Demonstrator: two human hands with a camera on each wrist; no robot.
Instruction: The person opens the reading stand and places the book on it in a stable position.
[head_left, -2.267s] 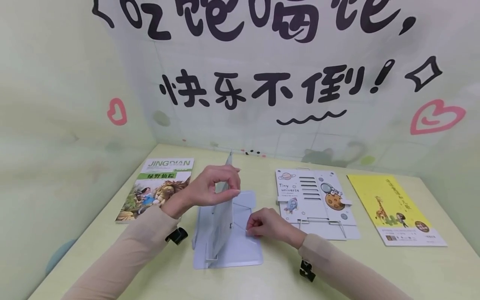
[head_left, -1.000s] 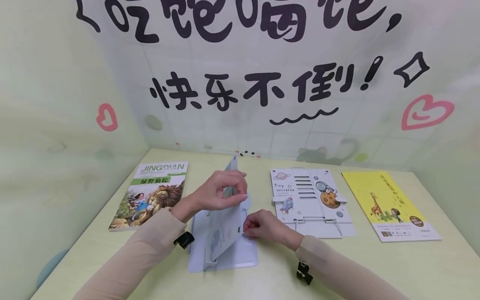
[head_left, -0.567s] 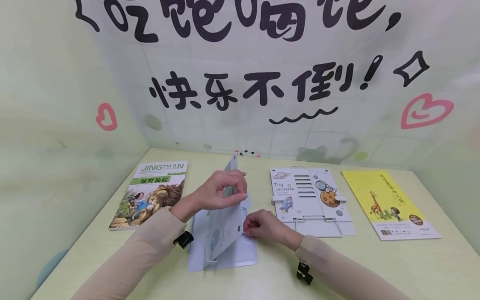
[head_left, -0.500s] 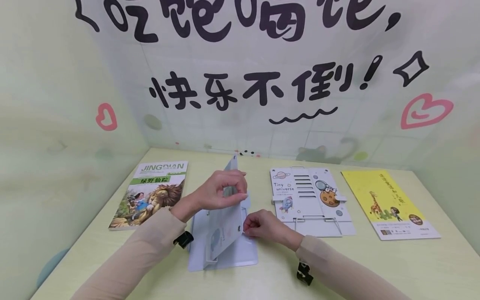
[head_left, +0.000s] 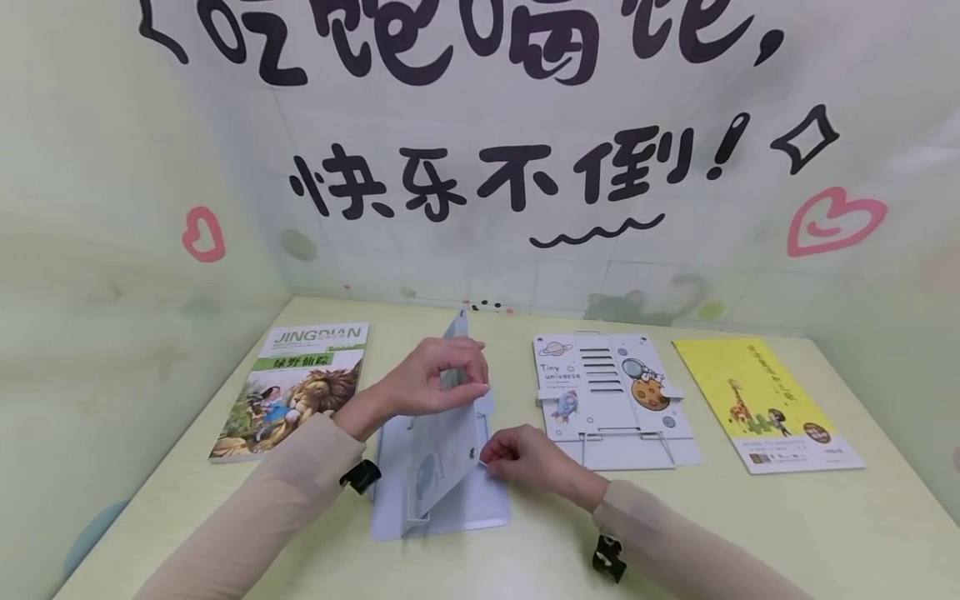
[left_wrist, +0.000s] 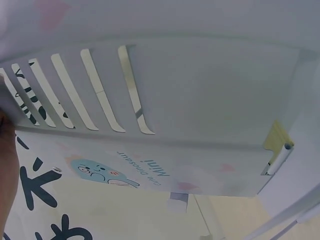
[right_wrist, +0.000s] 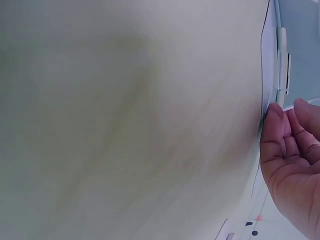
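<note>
A pale blue-lilac book stand [head_left: 442, 467] stands unfolded at the table's middle, its slotted panel raised steeply above a flat base plate [head_left: 483, 508]. My left hand [head_left: 423, 379] holds the panel high on its edge, thumb and fingers curled around it. In the left wrist view the panel's back [left_wrist: 210, 100] shows a row of slots; a "Mini" dinosaur print [left_wrist: 100, 170] lies below them. Down by the right side of the base, my right hand [head_left: 532, 458] pinches a thin white wire support [right_wrist: 311, 101] between thumb and fingers. The panel hides part of the wire.
A white "Tiny universe" book stand [head_left: 611, 387] lies flat to the right. Beyond it is a yellow book [head_left: 757, 400] with a giraffe. A lion-covered book [head_left: 292, 387] lies at the left. A printed wall [head_left: 480, 275] closes off the table's back.
Since the oldest frame, the panel has tilted right and shows more of its print, with the left hand moving along. The right hand has come closer to the panel. The head view has shifted slightly.
</note>
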